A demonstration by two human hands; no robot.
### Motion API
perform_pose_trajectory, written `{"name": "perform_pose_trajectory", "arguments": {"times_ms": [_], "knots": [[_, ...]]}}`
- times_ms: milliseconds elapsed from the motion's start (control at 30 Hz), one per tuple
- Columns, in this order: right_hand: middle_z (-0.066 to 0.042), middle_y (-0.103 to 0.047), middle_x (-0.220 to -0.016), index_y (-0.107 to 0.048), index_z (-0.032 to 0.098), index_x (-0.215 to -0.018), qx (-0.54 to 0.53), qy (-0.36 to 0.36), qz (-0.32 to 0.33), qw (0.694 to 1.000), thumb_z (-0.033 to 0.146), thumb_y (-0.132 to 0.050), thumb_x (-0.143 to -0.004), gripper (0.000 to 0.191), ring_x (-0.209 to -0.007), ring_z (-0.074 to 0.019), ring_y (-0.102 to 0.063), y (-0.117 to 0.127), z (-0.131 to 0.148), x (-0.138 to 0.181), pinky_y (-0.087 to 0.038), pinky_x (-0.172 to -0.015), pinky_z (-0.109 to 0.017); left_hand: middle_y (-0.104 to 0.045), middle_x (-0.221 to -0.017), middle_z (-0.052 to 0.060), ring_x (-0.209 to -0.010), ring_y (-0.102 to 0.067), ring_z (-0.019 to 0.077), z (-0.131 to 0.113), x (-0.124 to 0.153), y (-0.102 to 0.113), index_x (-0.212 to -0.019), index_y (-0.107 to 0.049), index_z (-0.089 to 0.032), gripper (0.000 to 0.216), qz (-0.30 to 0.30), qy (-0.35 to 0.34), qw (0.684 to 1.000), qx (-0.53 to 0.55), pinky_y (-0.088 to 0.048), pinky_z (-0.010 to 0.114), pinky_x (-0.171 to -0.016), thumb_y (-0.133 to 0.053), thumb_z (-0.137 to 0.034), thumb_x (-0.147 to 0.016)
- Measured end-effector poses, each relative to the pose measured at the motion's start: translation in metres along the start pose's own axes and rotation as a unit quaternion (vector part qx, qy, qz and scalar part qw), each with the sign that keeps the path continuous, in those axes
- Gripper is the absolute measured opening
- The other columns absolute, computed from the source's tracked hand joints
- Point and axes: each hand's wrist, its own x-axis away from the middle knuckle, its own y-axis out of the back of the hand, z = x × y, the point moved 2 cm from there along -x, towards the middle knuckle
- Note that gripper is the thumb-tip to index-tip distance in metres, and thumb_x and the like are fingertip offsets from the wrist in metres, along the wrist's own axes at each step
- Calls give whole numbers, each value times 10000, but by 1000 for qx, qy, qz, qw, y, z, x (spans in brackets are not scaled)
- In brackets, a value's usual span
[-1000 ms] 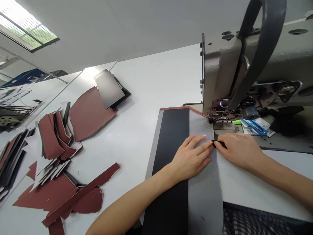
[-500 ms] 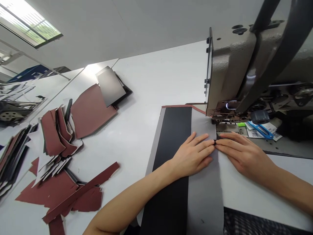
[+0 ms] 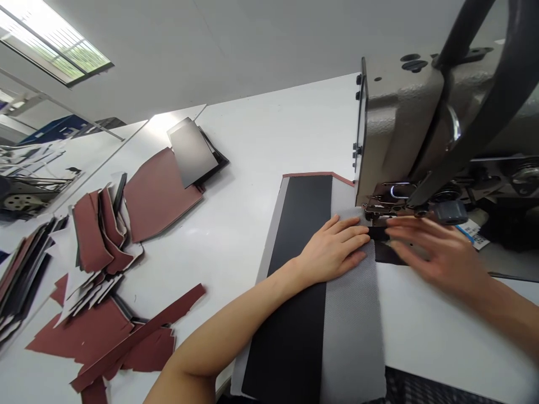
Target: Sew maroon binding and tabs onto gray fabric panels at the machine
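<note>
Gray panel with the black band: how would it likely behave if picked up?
The gray panel looks thin for its length, so it is probably light. It lies mostly flat, suggesting some stiffness, though it may bow if lifted at one end. Its black band looks smooth, perhaps slippery.

Sewing m/c is being borne at r. side of tabletop. Just l. of & before m/c, tabletop is being covered by panel, itself being touched by l. hand. R. hand is being held just before m/c; paper slip on m/c bed is being partly hidden by it. Well l. of m/c, pile of cut pcs is being borne; nearer m/c & farther back, large pc is being part-overlapped by flat plates.
</note>
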Motion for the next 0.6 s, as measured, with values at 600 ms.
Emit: {"name": "perform_pose_trajectory", "arguments": {"times_ms": [600], "knots": [[-74,-714,-1264,-675,208,-1287,26,92,49,994,316,-541,-1010,326,-1254,-294,-588,-10,24,5,-467,-1013,-469,-650,-1430,89,-1449,-498,253,0,1,-3,-1311,-645,-172,367,-23,-5,1000,-5,-369,520,-1243,-452,-376,-1075]]}}
